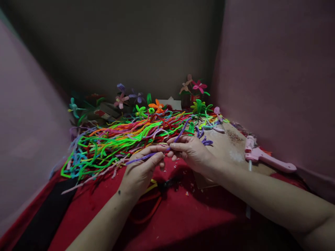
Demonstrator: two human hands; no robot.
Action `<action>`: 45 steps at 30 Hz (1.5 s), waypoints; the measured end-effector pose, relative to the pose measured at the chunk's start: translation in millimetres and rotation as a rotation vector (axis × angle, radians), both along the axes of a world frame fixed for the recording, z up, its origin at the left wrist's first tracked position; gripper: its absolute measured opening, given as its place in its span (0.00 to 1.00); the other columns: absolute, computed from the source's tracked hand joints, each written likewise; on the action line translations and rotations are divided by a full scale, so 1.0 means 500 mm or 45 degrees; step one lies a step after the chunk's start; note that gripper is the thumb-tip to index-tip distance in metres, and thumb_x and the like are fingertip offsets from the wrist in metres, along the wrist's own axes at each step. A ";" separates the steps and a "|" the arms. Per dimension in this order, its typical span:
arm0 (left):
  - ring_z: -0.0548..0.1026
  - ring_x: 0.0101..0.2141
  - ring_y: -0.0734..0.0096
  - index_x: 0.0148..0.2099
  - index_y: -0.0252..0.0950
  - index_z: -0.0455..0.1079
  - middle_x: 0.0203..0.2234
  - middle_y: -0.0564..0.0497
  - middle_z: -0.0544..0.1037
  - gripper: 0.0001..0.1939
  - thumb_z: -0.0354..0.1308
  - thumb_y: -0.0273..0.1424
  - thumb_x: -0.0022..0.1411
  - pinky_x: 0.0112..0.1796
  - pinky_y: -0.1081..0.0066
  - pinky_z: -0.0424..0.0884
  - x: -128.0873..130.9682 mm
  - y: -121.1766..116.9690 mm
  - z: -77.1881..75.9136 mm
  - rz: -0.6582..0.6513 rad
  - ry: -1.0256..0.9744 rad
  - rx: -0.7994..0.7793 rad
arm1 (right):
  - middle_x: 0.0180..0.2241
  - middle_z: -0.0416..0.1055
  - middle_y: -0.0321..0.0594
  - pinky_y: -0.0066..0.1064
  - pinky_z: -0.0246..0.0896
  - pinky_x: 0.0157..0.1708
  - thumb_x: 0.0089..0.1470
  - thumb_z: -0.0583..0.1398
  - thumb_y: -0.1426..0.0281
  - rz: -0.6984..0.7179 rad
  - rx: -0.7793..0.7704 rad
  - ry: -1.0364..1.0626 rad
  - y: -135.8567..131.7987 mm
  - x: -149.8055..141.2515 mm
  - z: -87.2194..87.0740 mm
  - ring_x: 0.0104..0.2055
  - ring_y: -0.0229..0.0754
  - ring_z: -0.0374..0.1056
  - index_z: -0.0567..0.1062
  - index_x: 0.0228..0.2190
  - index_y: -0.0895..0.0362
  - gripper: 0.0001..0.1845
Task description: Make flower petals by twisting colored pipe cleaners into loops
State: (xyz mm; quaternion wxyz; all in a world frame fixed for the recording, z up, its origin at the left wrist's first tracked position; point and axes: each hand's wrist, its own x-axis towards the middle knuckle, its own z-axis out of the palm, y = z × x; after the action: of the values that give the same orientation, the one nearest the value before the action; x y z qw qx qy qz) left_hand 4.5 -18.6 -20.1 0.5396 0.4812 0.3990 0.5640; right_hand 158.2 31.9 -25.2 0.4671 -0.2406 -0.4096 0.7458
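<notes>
A purple pipe cleaner runs between my two hands above the red cloth. My left hand pinches it between thumb and fingers, with one end lying back across the hand. Close beside it, my right hand grips the same pipe cleaner, whose other end sticks up past the fingers. Behind both hands spreads a large pile of pipe cleaners in green, orange, red, pink and blue. Several bent purple pieces lie just beyond my right hand.
A pink hot glue gun lies at the right by a stained cardboard sheet. Pipe-cleaner flowers stand along the back. Orange-handled scissors or pliers, partly hidden, rest on the red cloth. A black strip is at left.
</notes>
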 end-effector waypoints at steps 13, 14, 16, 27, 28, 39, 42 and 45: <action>0.66 0.17 0.79 0.34 0.32 0.75 0.17 0.54 0.71 0.09 0.61 0.33 0.54 0.19 0.78 0.63 0.007 -0.008 0.009 0.210 0.351 -0.005 | 0.14 0.64 0.34 0.23 0.57 0.13 0.51 0.52 0.76 0.279 0.234 -0.888 -0.023 0.000 0.014 0.14 0.33 0.60 0.66 0.20 0.60 0.10; 0.65 0.16 0.79 0.36 0.32 0.75 0.16 0.55 0.71 0.10 0.61 0.34 0.53 0.18 0.78 0.62 0.008 -0.009 0.010 0.204 0.371 -0.033 | 0.14 0.64 0.33 0.23 0.57 0.13 0.50 0.51 0.78 0.310 0.281 -0.965 -0.024 0.000 0.013 0.14 0.33 0.61 0.66 0.22 0.60 0.09; 0.64 0.15 0.79 0.38 0.32 0.75 0.15 0.55 0.69 0.12 0.61 0.35 0.53 0.16 0.78 0.60 0.010 -0.010 0.011 0.173 0.418 -0.090 | 0.15 0.64 0.33 0.24 0.57 0.13 0.47 0.49 0.79 0.340 0.365 -1.088 -0.026 0.001 0.009 0.15 0.34 0.62 0.65 0.24 0.59 0.07; 0.62 0.16 0.80 0.41 0.34 0.75 0.18 0.55 0.70 0.14 0.60 0.35 0.53 0.16 0.79 0.60 0.008 -0.003 -0.008 -0.013 0.555 -0.109 | 0.17 0.67 0.39 0.23 0.54 0.18 0.46 0.50 0.75 0.300 0.864 -1.534 -0.036 0.004 0.024 0.19 0.36 0.64 0.69 0.21 0.60 0.09; 0.62 0.16 0.80 0.40 0.34 0.75 0.19 0.54 0.71 0.13 0.61 0.35 0.53 0.17 0.78 0.60 0.008 -0.003 -0.008 -0.024 0.545 -0.104 | 0.17 0.66 0.39 0.24 0.54 0.19 0.46 0.50 0.75 0.303 0.861 -1.529 -0.036 0.004 0.024 0.20 0.36 0.64 0.69 0.21 0.60 0.09; 0.66 0.15 0.79 0.33 0.34 0.74 0.17 0.54 0.72 0.08 0.64 0.33 0.50 0.16 0.79 0.62 -0.006 -0.004 0.013 0.109 0.284 -0.066 | 0.22 0.71 0.40 0.25 0.66 0.17 0.51 0.58 0.70 0.613 -0.022 -0.145 -0.010 0.003 -0.019 0.19 0.36 0.69 0.70 0.30 0.64 0.08; 0.65 0.15 0.78 0.31 0.33 0.74 0.17 0.53 0.72 0.09 0.64 0.34 0.50 0.16 0.78 0.62 -0.004 -0.007 0.018 0.120 0.380 -0.083 | 0.20 0.71 0.41 0.27 0.67 0.17 0.52 0.57 0.70 0.637 -0.020 -0.249 -0.012 0.004 -0.015 0.19 0.38 0.70 0.70 0.29 0.65 0.08; 0.65 0.16 0.79 0.32 0.34 0.75 0.19 0.53 0.73 0.08 0.64 0.33 0.50 0.17 0.78 0.61 -0.002 -0.010 0.021 0.072 0.439 -0.081 | 0.18 0.71 0.41 0.26 0.66 0.15 0.53 0.56 0.70 0.750 -0.028 -0.401 -0.019 0.010 -0.005 0.17 0.37 0.69 0.69 0.25 0.65 0.10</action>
State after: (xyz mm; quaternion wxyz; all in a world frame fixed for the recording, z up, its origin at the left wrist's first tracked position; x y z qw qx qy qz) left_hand 3.5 -23.5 -9.6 0.4620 0.5423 0.5166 0.4750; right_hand 163.2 22.4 -27.5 0.1598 -0.2292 -0.5204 0.8069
